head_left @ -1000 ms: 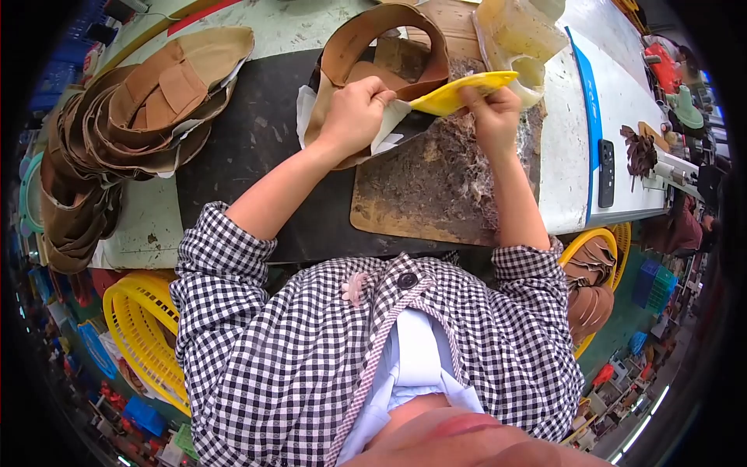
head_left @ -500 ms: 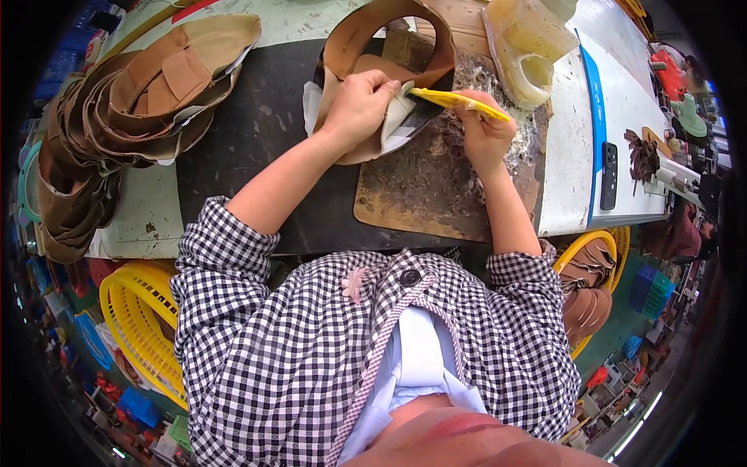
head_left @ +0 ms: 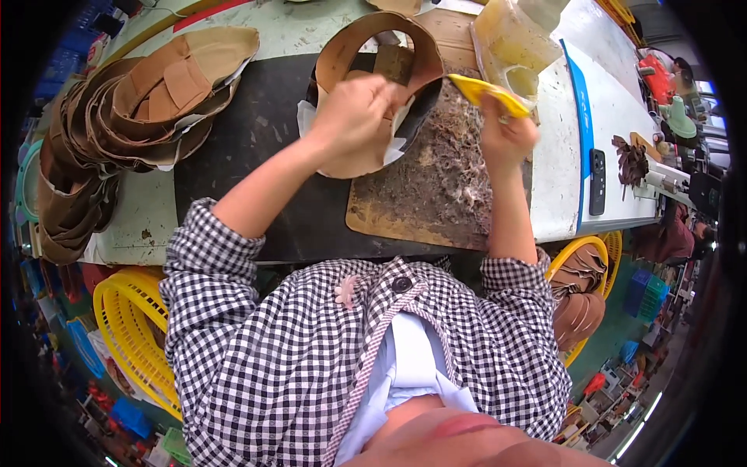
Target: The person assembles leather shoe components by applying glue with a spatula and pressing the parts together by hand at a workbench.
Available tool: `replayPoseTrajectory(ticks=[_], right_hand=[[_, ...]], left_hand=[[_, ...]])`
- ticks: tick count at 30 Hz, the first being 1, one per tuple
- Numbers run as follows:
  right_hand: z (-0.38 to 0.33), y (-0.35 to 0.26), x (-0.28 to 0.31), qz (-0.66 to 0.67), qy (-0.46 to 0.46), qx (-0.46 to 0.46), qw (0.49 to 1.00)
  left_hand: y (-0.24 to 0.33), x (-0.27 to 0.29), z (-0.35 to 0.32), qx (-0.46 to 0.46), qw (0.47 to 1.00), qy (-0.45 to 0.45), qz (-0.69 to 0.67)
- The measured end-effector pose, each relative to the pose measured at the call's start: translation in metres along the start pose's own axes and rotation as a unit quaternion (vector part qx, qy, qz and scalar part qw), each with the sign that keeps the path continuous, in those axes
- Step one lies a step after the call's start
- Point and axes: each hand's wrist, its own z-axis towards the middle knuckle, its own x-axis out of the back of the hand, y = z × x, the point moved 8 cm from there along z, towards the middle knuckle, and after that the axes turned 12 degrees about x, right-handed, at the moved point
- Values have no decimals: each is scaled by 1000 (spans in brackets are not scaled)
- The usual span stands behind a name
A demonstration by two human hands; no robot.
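A looped brown leather shoe upper (head_left: pixel 348 39) with a pale lining and white tabs lies on the black mat in front of me. Over its near inner side is my left hand (head_left: pixel 354 109), fingers curled and smeared by motion, so its grip on the leather cannot be made out. To the right, apart from the upper, my right hand (head_left: pixel 507 134) is closed around a flat yellow tool (head_left: pixel 489 92). The tool's narrow tip points left towards the upper's right edge.
A stack of brown leather uppers (head_left: pixel 152 101) stands on the left of the table. Beneath my work are a black mat (head_left: pixel 249 156) and a glue-crusted board (head_left: pixel 405 206). A yellowed glue container (head_left: pixel 506 47) stands behind my right hand. Yellow baskets (head_left: pixel 128 335) flank me.
My right hand has drawn the yellow tool right, away from the upper, and tilted it. The left hand has shifted slightly left, and its pinch on the pale lining no longer shows clearly.
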Motion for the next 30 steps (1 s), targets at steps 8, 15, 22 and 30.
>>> replayPoseTrajectory(ticks=[8,15,22,30], right_hand=[[-3,-5,44,85,102,-108,985],[11,35,67,50,82,-149,984],[11,106,57,-215,-141,-29,966],[7,106,116,79,-6,-72,994]], left_hand=[[38,121,76,-115,882,323,325],[47,158,2,-233,782,201,542],[-36,189,-66,87,911,54,399],[-45,208,-52,130,881,-24,455]])
